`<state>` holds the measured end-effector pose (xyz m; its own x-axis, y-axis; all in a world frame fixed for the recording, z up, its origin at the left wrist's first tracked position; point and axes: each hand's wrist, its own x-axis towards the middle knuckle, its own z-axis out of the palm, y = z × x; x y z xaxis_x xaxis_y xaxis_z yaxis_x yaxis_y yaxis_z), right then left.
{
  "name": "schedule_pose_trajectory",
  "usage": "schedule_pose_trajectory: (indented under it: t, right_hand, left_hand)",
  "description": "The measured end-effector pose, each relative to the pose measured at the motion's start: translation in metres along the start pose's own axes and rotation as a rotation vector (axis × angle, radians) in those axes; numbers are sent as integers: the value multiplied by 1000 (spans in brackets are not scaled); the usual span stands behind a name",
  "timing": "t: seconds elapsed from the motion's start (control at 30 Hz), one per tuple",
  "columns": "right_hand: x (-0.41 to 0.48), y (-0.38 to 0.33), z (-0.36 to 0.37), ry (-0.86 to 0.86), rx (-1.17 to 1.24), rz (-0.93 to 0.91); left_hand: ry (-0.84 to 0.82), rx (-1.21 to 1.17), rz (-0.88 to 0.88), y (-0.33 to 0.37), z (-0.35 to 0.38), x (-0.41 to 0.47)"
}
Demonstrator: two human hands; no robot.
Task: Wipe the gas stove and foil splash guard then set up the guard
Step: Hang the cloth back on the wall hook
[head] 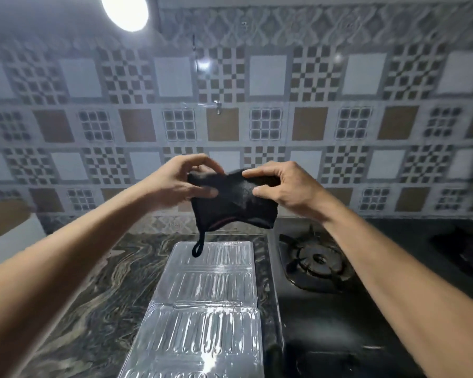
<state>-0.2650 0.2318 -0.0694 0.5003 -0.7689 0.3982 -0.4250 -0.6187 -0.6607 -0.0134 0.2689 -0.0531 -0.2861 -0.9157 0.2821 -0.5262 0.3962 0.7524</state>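
Two hands: both raised in front of the tiled wall [268, 77], stretching a dark cloth [232, 203] between them, well above the surface [88, 290].
Left hand [183, 181]: thumb and fingers pinching the cloth's upper left edge.
Right hand [281, 186]: thumb and fingers pinching the cloth's upper right edge, with the fabric bunched under the fingertips.
Cloth: held in the air, touching nothing below; a small hanging loop [198, 248] dangles from its lower left corner, over the far end of the guard in this view.
Foil splash guard [205, 304]: lying flat and folded on the marbled surface, just to the left of the stove; its ribbed panels catch the light. It is not standing up.
Gas stove [325, 309]: black top at right, with one burner and its pan support [316, 261] in view near the far edge; another dark shape at far right is too blurred to name.
Cleanliness: I cannot tell from this view whether the stove or the guard has been wiped; glare and motion blur hide any marks.
Stage, as a judgement: the cloth is being opened or refolded for wiping, so this looks like preparation, not a stroke.
Left to do: any wiping still needed on stove and guard, then unfolding the guard and standing it up around the stove.
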Motion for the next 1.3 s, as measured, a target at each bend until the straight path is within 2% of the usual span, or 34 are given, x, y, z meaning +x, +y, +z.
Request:
schedule_pose_trajectory:
  t: [0.2,0.33,0.57,0.67,0.8,0.9,1.0,1.13,1.3]
  right_hand:
    - [64,15,-12,51,-8,-15]
    - [116,35,-15,93,-67,-13]
    - [214,73,-19,187,-259,-75]
    - [264,86,-19,237,-330,-134]
    - [325,98,-13,338,-396,-224]
    - [361,114,-5,368,-549,-298]
    - [372,131,5,429,-709,-282]
    - [362,149,22,492,-668,-315]
    - [350,153,30,432,-634,-232]
  left_hand:
    - [85,173,75,-18,-29,64]
    - [108,147,48,-35,-48,106]
    - [151,493,72,-60,-78,190]
    - [242,726,145,-69,-90,224]
    - [406,834,175,-85,-109,268]
    - [503,840,135,-101,-112,294]
    - [518,816,77,-122,-101,307]
    - [574,905,130,-150,-93,305]
    - [567,933,66,-157,-83,300]
